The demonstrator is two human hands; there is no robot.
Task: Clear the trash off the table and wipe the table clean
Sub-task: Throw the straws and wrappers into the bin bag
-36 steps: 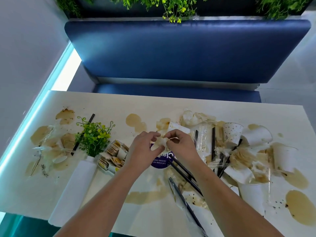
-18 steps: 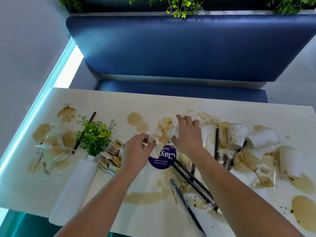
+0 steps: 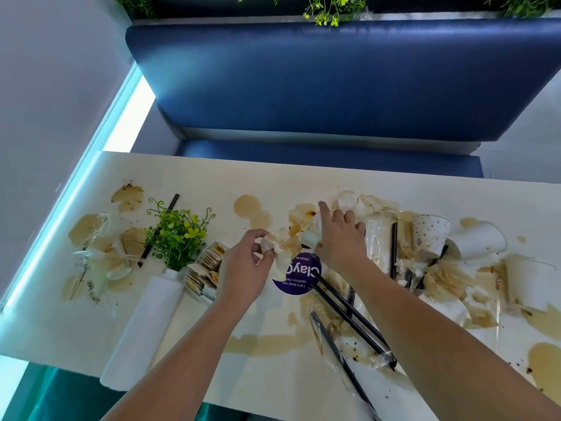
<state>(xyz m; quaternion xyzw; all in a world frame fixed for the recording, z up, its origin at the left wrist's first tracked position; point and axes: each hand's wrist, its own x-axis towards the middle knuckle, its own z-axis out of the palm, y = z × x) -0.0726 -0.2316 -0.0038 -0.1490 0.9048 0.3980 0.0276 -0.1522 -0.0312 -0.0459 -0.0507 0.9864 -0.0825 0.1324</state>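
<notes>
The white table (image 3: pixel 188 177) is covered with brown spills and trash. My left hand (image 3: pixel 246 268) pinches a crumpled, coffee-stained napkin (image 3: pixel 280 243) near the table's middle. My right hand (image 3: pixel 340 235) lies just right of it, index finger stretched toward a brown stain (image 3: pixel 300 215), its other fingers curled over a small white piece (image 3: pixel 311 238). Whether it grips that piece is unclear. A round purple sticker (image 3: pixel 299 276) lies below both hands. Black straws (image 3: pixel 349 317) run under my right forearm. Paper cups (image 3: pixel 429 233) and soaked tissues (image 3: pixel 443 276) are piled at the right.
A small green plant in a white vase (image 3: pixel 174 238) stands at the left, beside a holder of sachets (image 3: pixel 206 268). More wet wrappers (image 3: pixel 100 253) lie at the far left. A blue bench seat (image 3: pixel 303 86) runs behind the table. Large puddles (image 3: pixel 545 366) sit at the right edge.
My hands have parted: the left keeps the stained napkin, while the right has moved away and reached toward the far side of the table, its index finger now extended.
</notes>
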